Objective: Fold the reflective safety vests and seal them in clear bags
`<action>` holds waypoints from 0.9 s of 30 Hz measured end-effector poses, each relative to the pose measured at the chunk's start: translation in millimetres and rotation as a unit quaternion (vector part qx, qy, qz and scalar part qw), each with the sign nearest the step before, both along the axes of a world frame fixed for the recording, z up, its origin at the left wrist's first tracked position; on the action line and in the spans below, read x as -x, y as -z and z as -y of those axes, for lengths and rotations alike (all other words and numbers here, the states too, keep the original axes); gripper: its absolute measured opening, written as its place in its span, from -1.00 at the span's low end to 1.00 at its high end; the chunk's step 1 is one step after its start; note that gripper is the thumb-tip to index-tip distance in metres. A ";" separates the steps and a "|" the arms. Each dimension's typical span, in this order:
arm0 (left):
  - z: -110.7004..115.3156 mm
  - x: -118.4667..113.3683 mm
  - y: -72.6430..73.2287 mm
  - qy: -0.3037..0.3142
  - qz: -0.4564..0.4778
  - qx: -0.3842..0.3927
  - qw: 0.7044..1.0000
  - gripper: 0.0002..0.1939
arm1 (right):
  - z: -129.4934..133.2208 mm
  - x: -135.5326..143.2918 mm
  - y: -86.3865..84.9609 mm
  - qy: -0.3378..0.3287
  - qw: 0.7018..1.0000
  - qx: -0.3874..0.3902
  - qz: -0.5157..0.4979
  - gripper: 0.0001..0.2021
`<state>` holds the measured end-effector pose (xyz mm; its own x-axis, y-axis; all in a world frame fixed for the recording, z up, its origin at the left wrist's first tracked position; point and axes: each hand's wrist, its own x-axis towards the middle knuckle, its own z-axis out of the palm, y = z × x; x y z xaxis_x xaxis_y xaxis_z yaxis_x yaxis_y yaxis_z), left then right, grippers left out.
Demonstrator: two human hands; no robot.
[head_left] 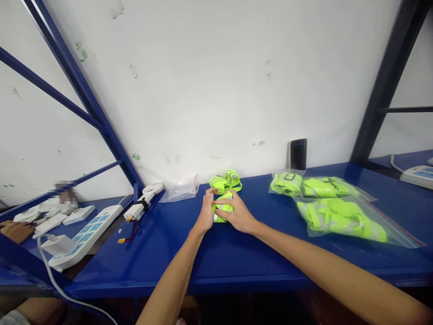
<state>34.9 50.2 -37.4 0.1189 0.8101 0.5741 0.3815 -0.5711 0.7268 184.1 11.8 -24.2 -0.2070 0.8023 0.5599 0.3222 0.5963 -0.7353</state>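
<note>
Blue metal shelf point(237, 253) runs left to right, smooth painted top, white wall behind. Far right on it: two clear zip bags of folded hi-vis vests point(341, 214), glossy plastic over soft neon-yellow fabric w/ grey reflective strips. A dark phone point(298, 154) leans upright on the wall behind them.

Centre: you're mid-fold on a loose vest bundle point(223, 208), lying on the shelf between your hands. Your left hand point(205, 213) presses its left side, fingers curled round it; your right hand point(238, 214) cups over the right side, gripping the fabric. Looks like the compacting step, bundle small but not bagged yet. Another loose vest point(226, 180) lies just beyond, near the wall.

Next move prob. needs one hand to keep the roll tight while the other fetches the empty zip bag point(179, 191), flat and crinkly, far left of the bundle.

Left: white power strip point(84, 237), hard plastic, and a small white fan point(144, 205) w/ a red wire.
</note>
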 end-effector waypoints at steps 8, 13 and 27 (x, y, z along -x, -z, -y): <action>6.2 -6.6 -12.2 0.133 0.067 0.102 0.984 -0.45 | -4.4 -6.4 -6.5 0.026 0.999 -0.026 0.021 -0.82; -11.9 -1.6 -7.3 0.088 0.092 0.124 0.984 -0.43 | -6.8 -11.1 -9.8 0.019 0.999 -0.025 0.039 -0.81; -68.6 55.0 -5.1 -0.322 -0.272 0.031 0.906 -0.58 | -34.2 -25.1 5.3 0.115 0.992 0.031 -0.040 -0.77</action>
<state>-20.2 118.9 -32.3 -0.1371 0.8410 0.5234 0.9329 -0.0681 0.3537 209.2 46.1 -29.4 0.0289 0.8570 0.5145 0.3844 0.4656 -0.7971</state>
